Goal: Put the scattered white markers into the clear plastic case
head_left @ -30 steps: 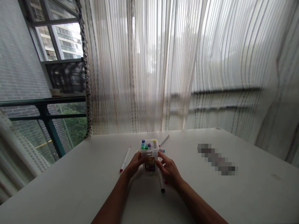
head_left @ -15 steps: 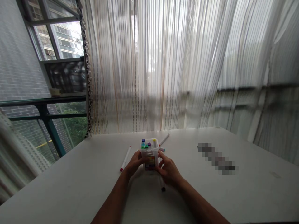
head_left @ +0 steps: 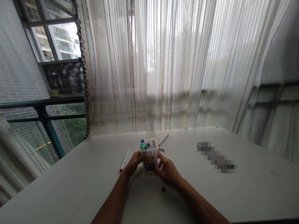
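A small clear plastic marker box (head_left: 149, 154) stands upright on the white table (head_left: 70, 183), with several coloured marker caps showing at its top. My left hand (head_left: 132, 164) grips its left side and my right hand (head_left: 167, 170) grips its right side, fingers wrapped round it. A marker lies under my right hand; only its black tip (head_left: 163, 189) shows. A red-tipped white marker (head_left: 125, 159) lies to the left of the box. Two more markers (head_left: 163, 141) lie just behind the box on the right.
A sheer striped curtain (head_left: 163, 68) hangs behind the table's far edge. At the left is a window with a dark green railing (head_left: 44, 116). A blurred-out patch (head_left: 216, 157) lies on the table to the right.
My right hand has slid forward over the marker beneath it, so only the black tip shows. The curtain has swayed on the right. The box stays in both hands.
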`<state>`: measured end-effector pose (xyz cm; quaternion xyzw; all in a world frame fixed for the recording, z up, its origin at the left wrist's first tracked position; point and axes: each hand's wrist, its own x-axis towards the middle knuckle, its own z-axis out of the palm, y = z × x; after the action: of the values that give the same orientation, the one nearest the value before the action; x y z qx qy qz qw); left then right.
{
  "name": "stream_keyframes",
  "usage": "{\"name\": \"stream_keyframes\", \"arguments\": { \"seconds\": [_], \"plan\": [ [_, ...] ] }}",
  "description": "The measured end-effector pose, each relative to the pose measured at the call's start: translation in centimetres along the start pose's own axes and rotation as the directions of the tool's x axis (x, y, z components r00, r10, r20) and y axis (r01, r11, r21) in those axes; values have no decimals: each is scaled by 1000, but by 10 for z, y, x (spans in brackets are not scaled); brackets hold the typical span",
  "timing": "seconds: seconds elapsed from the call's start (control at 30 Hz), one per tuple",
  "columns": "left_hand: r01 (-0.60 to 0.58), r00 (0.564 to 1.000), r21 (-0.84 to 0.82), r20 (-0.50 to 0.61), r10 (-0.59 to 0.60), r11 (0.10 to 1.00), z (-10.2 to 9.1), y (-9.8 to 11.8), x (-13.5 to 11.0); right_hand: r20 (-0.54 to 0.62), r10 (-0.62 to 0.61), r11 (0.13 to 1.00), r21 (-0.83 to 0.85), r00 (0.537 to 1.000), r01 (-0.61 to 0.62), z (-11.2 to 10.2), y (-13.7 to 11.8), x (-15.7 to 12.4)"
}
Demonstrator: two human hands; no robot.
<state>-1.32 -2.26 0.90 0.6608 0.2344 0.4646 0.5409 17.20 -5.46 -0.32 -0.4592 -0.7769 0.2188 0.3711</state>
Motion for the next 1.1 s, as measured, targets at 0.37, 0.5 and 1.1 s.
{"name": "stream_keyframes", "arguments": {
  "seconds": [0.37, 0.5, 1.1],
  "plan": [
    [32, 999, -8, 0, -32, 999, 3, 2, -2, -9, 0, 1000, 6, 1000, 0, 2, 3, 1],
    [17, 1000, 9, -4, -17, 1000, 4, 2, -1, -11, -13, 1000, -9, 1000, 13, 3, 4, 1],
    [-148, 976, 11, -162, 148, 989, 11, 11, 0, -13, 13, 1000, -16, 1000, -13, 0, 0, 0]
  ]
}}
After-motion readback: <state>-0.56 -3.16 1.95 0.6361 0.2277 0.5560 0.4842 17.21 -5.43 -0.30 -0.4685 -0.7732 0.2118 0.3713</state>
